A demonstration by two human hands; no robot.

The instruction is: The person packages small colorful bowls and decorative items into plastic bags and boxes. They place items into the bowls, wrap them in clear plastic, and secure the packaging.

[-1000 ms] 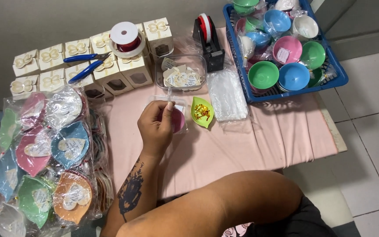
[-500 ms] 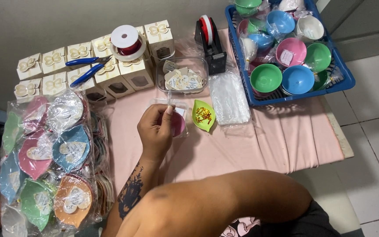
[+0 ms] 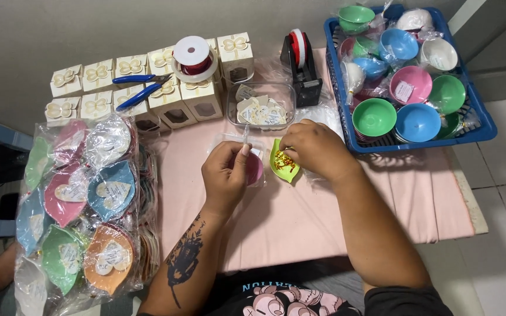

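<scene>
Small pink bowl [image 3: 255,169] inside a clear plastic bag [image 3: 236,139], gathered and pinched shut at the top by the left hand [image 3: 225,175]. Just right of that bowl, flat on the pink-clothed counter [image 3: 300,216]: a green leaf-shaped dish [image 3: 281,168] holding gold twist ties [image 3: 285,159], touched by the right hand [image 3: 314,147] fingertips.

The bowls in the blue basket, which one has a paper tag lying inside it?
The pink bowl in the middle of the blue basket; a small pale tag lies in it, while the green and blue bowls beside it look empty.
</scene>
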